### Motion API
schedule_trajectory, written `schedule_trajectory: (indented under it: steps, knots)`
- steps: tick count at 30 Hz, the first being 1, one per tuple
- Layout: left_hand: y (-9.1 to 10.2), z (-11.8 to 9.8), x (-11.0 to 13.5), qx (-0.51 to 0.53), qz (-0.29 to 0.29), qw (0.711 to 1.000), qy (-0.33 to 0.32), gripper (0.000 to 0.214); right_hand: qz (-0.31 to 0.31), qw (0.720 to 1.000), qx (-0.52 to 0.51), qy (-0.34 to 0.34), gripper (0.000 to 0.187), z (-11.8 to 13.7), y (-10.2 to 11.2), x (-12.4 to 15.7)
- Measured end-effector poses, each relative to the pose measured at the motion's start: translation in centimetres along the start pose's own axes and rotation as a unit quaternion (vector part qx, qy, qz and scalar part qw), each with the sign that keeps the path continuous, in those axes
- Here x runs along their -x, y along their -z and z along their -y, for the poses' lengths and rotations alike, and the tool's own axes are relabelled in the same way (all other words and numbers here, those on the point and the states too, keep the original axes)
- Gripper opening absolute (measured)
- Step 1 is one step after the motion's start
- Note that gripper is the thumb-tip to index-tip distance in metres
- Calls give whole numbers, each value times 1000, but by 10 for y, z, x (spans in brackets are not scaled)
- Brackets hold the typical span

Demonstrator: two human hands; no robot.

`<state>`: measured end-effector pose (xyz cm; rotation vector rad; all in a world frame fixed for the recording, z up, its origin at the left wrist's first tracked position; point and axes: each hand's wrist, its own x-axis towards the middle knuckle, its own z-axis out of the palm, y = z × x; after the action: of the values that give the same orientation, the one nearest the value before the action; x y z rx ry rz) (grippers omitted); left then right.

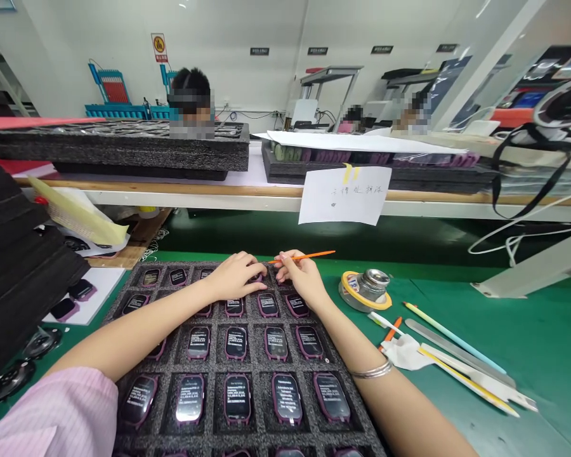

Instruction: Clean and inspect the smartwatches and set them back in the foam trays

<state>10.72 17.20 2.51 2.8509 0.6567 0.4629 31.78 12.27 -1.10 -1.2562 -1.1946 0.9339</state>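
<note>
A black foam tray (214,362) holds rows of smartwatch bodies (236,343) with purple frames, many with lit screens of white text. At the tray's far edge, my left hand (238,276) has its fingers bent around a smartwatch (257,274) in the back row, partly covering it. Just to the right, my right hand (302,277) pinches a thin orange stick (316,254), which points left toward that watch. The stick's left tip reaches close to my left fingers; whether it touches the watch I cannot tell.
On the green table to the right lie a tape roll (347,301) with a glass jar (374,284), tweezers (452,349) and several sticks. Stacked black foam (23,273) and loose watches (64,308) are on the left. A shelf (247,198) with trays crosses ahead; people sit beyond it.
</note>
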Motion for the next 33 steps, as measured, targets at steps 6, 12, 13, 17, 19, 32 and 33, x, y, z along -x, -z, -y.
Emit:
schedule_trajectory:
  steps: [6, 12, 13, 17, 19, 32, 33]
  knots:
    - [-7, 8, 0, 39, -24, 999, 14, 25, 34, 999, -27, -13, 29, -9, -5, 0]
    - [-14, 11, 0, 65, -46, 996, 43, 36, 47, 999, -19, -9, 28, -12, -3, 0]
    - [-15, 11, 0, 69, -49, 995, 52, 41, 50, 999, -16, -9, 27, -12, -3, 0]
    - [-17, 13, -1, 80, -53, 993, 76, 59, 59, 998, -1, -4, 27, -12, -3, 1]
    - [-18, 13, -2, 82, -50, 992, 76, 61, 60, 998, 5, 0, 27, -13, -3, 1]
    - [-19, 14, -2, 83, -50, 993, 64, 46, 68, 997, 25, 23, 26, -16, -3, 1]
    - [-19, 14, -2, 82, -51, 993, 64, 47, 70, 997, 26, 25, 27, -17, -3, 1]
